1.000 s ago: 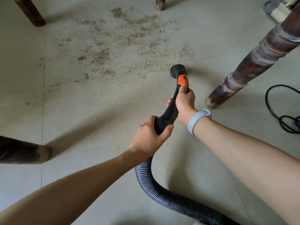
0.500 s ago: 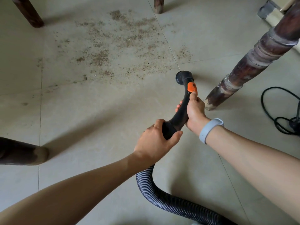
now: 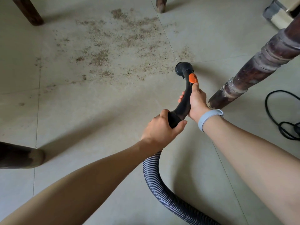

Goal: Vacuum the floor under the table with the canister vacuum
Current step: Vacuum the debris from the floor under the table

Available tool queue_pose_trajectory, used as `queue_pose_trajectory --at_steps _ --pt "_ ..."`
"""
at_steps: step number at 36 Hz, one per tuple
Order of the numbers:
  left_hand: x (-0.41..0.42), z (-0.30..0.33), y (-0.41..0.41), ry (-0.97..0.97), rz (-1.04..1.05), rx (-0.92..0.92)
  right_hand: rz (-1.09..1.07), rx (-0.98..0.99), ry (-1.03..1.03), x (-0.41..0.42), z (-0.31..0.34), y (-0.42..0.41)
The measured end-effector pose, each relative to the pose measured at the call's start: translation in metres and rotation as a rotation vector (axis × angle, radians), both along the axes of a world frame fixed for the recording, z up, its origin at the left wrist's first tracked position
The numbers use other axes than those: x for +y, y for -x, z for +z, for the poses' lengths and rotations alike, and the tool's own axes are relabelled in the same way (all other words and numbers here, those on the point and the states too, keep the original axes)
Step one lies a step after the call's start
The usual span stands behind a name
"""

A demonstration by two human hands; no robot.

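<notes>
- Vacuum handle (image 3: 184, 101), black, orange button (image 3: 192, 78): nozzle mouth (image 3: 182, 69) at the edge of scattered crumbs (image 3: 113, 46) on tiled floor (image 3: 81, 114).
- Left hand (image 3: 160, 127) grasps the handle's hose (image 3: 162, 189) end.
- Right hand (image 3: 197, 101) grips mid-handle beside a turned desk leg (image 3: 253, 70).

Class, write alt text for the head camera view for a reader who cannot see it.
Two hands, the left hand and right hand, grip a black vacuum handle, its nozzle beside scattered brown dirt on the tiled floor, near a table leg.
</notes>
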State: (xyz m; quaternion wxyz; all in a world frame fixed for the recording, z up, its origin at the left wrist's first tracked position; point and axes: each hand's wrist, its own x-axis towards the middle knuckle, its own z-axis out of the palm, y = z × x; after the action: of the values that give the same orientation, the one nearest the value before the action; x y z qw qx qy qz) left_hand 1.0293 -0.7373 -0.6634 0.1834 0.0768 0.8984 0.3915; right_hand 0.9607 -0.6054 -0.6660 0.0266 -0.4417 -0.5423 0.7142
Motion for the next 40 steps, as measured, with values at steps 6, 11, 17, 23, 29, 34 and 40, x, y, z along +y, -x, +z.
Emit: queue_pose_trajectory --at_steps 6,11,17,23,29,34,40 --pt "-0.001 -0.004 -0.005 0.013 0.019 0.006 0.050 -0.009 0.038 -0.002 -0.002 -0.001" --pt "-0.014 -0.004 -0.022 0.046 0.006 -0.019 0.072 -0.035 0.069 -0.013 -0.007 -0.016" --pt "-0.033 -0.002 -0.042 0.045 0.052 -0.005 0.099 -0.033 0.099 -0.032 -0.010 -0.030" --pt "-0.038 -0.002 -0.035 0.003 0.098 -0.024 0.133 -0.028 0.033 -0.042 -0.006 -0.018" --pt "-0.031 -0.008 -0.007 -0.061 0.100 -0.100 0.136 -0.039 -0.117 -0.036 -0.010 0.010" --pt "-0.022 -0.011 0.003 -0.059 0.101 -0.091 0.159 -0.045 -0.110 -0.027 -0.012 0.021" --pt "-0.019 -0.008 0.001 -0.053 0.144 -0.079 0.195 -0.023 -0.048 -0.026 -0.009 0.020"
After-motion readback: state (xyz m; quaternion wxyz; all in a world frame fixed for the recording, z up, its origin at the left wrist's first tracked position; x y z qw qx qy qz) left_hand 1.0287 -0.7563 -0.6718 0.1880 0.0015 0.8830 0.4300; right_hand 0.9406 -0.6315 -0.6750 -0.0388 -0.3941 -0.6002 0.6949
